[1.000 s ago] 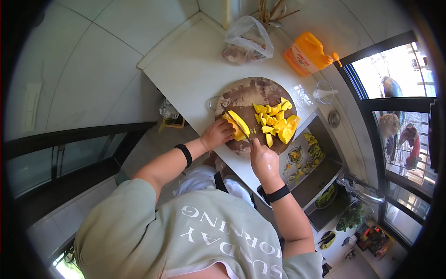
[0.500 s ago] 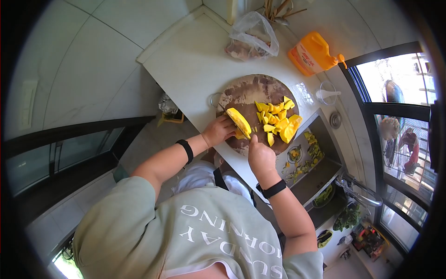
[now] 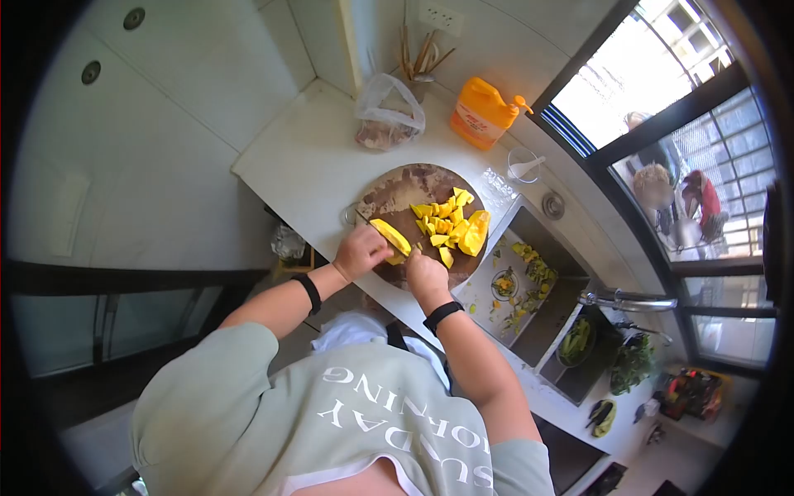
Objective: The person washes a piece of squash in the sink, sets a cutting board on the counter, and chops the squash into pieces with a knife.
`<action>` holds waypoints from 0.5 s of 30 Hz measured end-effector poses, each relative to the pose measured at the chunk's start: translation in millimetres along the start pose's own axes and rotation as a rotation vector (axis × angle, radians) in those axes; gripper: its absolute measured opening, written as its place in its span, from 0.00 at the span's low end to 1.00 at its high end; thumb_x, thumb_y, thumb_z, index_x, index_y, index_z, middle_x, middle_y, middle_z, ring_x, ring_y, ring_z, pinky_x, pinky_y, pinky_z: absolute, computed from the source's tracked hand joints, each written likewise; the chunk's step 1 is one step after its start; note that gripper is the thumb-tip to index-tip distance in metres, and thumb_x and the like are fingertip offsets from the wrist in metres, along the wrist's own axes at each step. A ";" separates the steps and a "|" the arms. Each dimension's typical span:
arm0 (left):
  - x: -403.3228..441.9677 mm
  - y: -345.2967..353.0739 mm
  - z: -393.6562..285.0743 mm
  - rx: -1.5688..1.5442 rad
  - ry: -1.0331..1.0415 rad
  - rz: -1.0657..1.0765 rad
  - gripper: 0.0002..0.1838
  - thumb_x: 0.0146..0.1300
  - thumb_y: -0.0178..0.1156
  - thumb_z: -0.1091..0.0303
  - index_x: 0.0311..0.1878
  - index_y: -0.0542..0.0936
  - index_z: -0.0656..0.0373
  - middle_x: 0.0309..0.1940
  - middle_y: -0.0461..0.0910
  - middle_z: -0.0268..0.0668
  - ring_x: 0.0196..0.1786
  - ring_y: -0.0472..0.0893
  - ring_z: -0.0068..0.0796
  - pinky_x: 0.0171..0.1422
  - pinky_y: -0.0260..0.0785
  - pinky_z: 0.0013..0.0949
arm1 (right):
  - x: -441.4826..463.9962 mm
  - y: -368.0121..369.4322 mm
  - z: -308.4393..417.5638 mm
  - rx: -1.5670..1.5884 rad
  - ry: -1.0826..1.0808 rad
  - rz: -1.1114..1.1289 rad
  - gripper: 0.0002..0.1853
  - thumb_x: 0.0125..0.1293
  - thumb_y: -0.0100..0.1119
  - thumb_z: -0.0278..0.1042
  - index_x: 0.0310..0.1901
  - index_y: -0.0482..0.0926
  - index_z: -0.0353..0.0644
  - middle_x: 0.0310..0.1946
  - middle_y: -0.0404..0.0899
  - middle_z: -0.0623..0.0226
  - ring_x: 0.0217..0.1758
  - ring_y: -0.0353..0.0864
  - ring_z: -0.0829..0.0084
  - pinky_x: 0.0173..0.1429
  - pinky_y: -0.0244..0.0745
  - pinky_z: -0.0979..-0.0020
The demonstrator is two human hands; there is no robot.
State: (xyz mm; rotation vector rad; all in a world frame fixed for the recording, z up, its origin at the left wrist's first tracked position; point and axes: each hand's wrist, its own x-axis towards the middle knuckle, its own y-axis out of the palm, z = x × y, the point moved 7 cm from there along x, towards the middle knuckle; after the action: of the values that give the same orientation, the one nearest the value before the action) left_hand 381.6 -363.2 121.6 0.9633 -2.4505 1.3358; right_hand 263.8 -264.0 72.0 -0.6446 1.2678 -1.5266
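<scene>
While the left hand (image 3: 360,250) braces the yellow wedge (image 3: 390,236), left fingers: bent over its near side, grasping it. Fingertips look close to the blade line; if they're not tucked back, a nick is the main risk.
Right fingers: right hand (image 3: 429,279) clenched on the knife (image 3: 362,218); handle hidden under the fist. Wet or slick palm would cost control.
Knife: tip end pokes out past the wedge, most of the blade hidden, so can't tell angle or depth. Sideways twist could skid it toward the left hand.
Yellow wedge: on the round board (image 3: 397,194), toward the person's side. Narrow, probably smooth; could roll if the left grip eases under load.
Yellow pieces (image 3: 438,225): heaped just beside the right hand, on the board. A wide wrist swing could scatter them.
Yellow chunk (image 3: 474,233): sits near the board's sink side; one bump might send it over.
Board: near the front edge of the counter (image 3: 298,165) and right by the sink (image 3: 542,236). If it slides or turns under an off-centre push, everything shifts.
Sink: scraps (image 3: 536,269) strewn inside; dropped food would land among them.
Bag (image 3: 389,124), orange jug (image 3: 482,116): back of counter, well apart from both hands. Low concern.
</scene>
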 end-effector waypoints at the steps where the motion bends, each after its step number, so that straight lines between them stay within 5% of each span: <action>1: 19.5 -5.4 -6.0 0.013 0.018 0.021 0.10 0.51 0.70 0.67 0.31 0.78 0.56 0.31 0.77 0.35 0.38 0.77 0.40 0.42 0.71 0.41 | -2.8 0.4 -2.7 -0.001 0.010 -0.030 0.07 0.65 0.50 0.31 0.38 0.78 0.41 0.22 0.83 0.60 0.25 0.85 0.59 0.29 0.79 0.61; 3: 44.9 -43.4 15.8 0.224 -0.292 -0.467 0.09 0.55 0.68 0.67 0.35 0.78 0.56 0.30 0.77 0.36 0.37 0.76 0.41 0.43 0.71 0.41 | -16.2 6.0 -3.9 0.031 0.012 -0.072 0.07 0.65 0.49 0.31 0.36 0.77 0.42 0.21 0.82 0.61 0.24 0.84 0.60 0.28 0.79 0.60; 6: 51.4 -10.1 69.8 0.376 -0.450 -0.415 0.07 0.59 0.63 0.69 0.41 0.78 0.54 0.36 0.79 0.36 0.42 0.78 0.43 0.48 0.71 0.44 | -17.6 6.6 -6.0 0.053 -0.020 -0.108 0.06 0.65 0.50 0.31 0.35 0.76 0.42 0.20 0.82 0.62 0.22 0.84 0.60 0.26 0.78 0.60; 8: 40.3 16.2 107.9 0.151 -0.848 -0.178 0.09 0.60 0.60 0.70 0.45 0.79 0.50 0.46 0.80 0.35 0.50 0.77 0.45 0.51 0.70 0.46 | -13.4 -0.1 -0.9 -0.008 -0.018 -0.113 0.06 0.64 0.50 0.31 0.34 0.77 0.43 0.20 0.82 0.63 0.22 0.84 0.62 0.25 0.78 0.62; 15: 41.7 20.3 113.4 0.436 -0.773 -0.035 0.09 0.61 0.59 0.66 0.45 0.79 0.43 0.47 0.79 0.31 0.52 0.77 0.43 0.55 0.69 0.50 | -4.9 -0.3 5.3 -0.061 0.054 -0.073 0.09 0.67 0.49 0.31 0.33 0.80 0.43 0.22 0.83 0.63 0.26 0.86 0.63 0.28 0.80 0.63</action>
State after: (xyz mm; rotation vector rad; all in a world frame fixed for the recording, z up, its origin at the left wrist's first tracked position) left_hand 352.3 -465.6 61.1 1.9234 -2.6409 1.7762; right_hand 270.0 -261.6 74.9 -0.6995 1.3486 -1.5795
